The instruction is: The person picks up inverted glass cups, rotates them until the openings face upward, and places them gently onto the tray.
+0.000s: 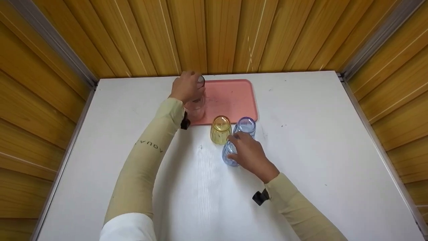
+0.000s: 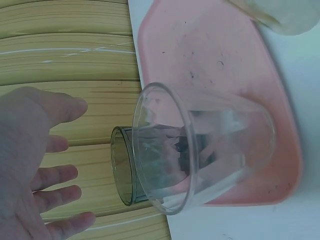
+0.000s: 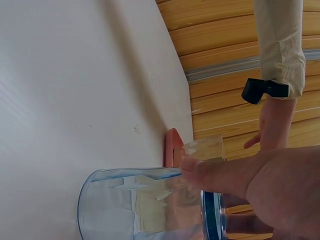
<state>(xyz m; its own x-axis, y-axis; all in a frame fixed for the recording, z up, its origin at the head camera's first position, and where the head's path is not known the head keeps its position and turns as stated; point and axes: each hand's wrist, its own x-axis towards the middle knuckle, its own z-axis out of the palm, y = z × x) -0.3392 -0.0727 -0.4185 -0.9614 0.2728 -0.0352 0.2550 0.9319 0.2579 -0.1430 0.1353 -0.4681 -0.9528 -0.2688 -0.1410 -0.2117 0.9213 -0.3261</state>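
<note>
My left hand [image 1: 185,87] is over the left end of a pink tray [image 1: 230,97]. In the left wrist view its fingers are spread and apart from a clear cup [image 2: 230,135], which stands mouth up on the tray. A dark grey glass [image 2: 125,167] shows just behind that cup. With thumb and fingers, my right hand [image 1: 249,152] grips a light-blue glass [image 3: 115,205] near its upturned base. Beside it stand another upside-down blue glass [image 1: 246,124], partly hidden by the hand, and an upside-down yellow glass [image 1: 220,130].
The white table [image 1: 321,140] is bounded by wood-patterned panels [image 1: 220,36] at the back and sides. The pink tray lies near the back edge, and the yellow and blue glasses stand in front of it.
</note>
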